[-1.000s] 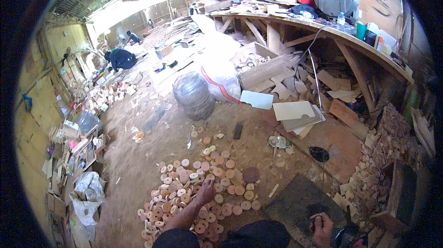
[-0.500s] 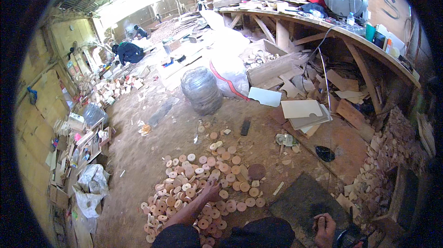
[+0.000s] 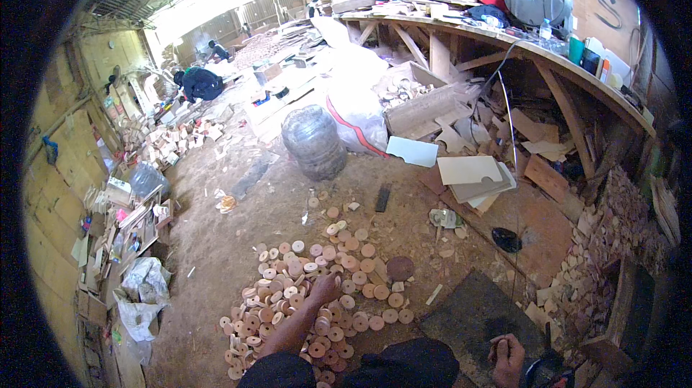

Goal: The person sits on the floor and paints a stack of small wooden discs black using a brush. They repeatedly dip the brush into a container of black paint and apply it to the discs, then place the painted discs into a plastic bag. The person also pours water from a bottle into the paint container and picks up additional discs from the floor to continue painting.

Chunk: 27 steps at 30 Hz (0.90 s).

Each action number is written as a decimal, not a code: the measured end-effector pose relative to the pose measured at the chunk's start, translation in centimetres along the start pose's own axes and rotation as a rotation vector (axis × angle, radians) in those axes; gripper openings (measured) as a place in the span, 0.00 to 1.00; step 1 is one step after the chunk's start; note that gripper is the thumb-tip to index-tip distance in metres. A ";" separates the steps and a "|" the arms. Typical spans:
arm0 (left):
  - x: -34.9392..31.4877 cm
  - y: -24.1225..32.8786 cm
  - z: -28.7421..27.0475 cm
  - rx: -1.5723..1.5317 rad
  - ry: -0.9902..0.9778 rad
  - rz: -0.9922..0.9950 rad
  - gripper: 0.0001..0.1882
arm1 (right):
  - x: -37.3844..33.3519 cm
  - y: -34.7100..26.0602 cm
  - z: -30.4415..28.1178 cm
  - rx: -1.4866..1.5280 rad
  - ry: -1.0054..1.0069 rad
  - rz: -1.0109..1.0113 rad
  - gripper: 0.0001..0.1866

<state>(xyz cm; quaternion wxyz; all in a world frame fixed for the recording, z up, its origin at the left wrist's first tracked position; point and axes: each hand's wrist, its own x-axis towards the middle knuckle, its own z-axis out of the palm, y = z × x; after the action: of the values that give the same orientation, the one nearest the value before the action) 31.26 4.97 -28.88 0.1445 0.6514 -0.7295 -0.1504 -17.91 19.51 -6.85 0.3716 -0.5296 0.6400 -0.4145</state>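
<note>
A loose pile of round wooden discs [image 3: 267, 314], each with a small centre hole, lies on the dirt floor in front of me. My left hand [image 3: 326, 288] reaches into the pile's middle, its fingers closed at the edge of one wooden disc [image 3: 336, 270]. Part of that grip is hidden by the hand itself. At lower right my right hand [image 3: 507, 358] is curled, fingertips drawn together beside a dark mat [image 3: 472, 316]. What it holds, if anything, is too small to make out. A darker reddish disc [image 3: 400, 267] lies at the pile's right edge.
A plastic-wrapped bundle [image 3: 313, 141] stands beyond the pile. Thin boards [image 3: 472, 173] lie at right, below a long workbench [image 3: 497, 27]. Wood scraps [image 3: 598, 244] heap along the right side. A white sack [image 3: 144, 291] sits at left; a crouching person [image 3: 202, 84] is farther back.
My left hand has shifted slightly left and lifted a little, with a wooden disc now showing at its fingertips. My right hand stays almost where it was.
</note>
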 end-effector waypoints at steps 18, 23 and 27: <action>-0.7 4.1 2.3 0.167 -0.460 -0.012 0.30 | -0.1 0.6 0.2 0.032 -0.017 0.072 0.15; -1.8 5.8 2.9 0.296 -0.358 0.061 0.31 | -0.1 0.9 0.5 0.005 -0.004 0.036 0.14; -2.4 5.9 4.9 0.323 -0.380 0.045 0.30 | 0.0 1.4 0.6 -0.072 0.020 0.001 0.14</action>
<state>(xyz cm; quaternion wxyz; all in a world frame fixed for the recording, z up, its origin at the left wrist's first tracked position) 24.18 8.17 -30.95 -0.0978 0.6095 -0.7726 -0.1484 -17.91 19.54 -8.35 0.3461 -0.5380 0.6585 -0.3963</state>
